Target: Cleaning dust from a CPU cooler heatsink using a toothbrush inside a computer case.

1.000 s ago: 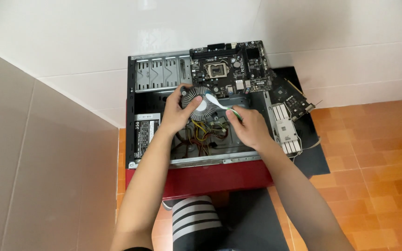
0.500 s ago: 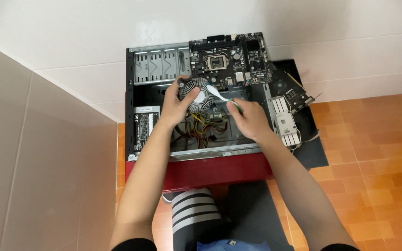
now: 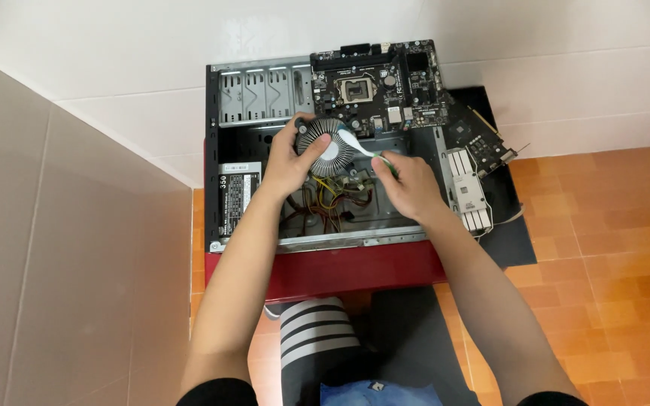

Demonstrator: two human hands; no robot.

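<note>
My left hand (image 3: 289,159) grips a round finned cooler heatsink (image 3: 326,148) and holds it over the open computer case (image 3: 317,240). My right hand (image 3: 408,184) holds a toothbrush (image 3: 359,146) with a white and green handle, its head resting on the heatsink's fins. Both hands hover above a tangle of coloured power cables (image 3: 325,199) inside the case.
A bare motherboard (image 3: 378,86) lies across the case's far edge. A power supply (image 3: 236,197) sits at the case's left. An expansion card (image 3: 483,143) and a white-ribbed part (image 3: 469,188) lie on a black mat (image 3: 509,233) to the right. The case's red front panel (image 3: 340,271) faces my striped-sock leg (image 3: 314,331). White tiled wall behind, orange floor tiles.
The view has shifted slightly and the case sits a little higher in frame. Both hands stay on the heatsink and toothbrush, with the brush head still on the fins.
</note>
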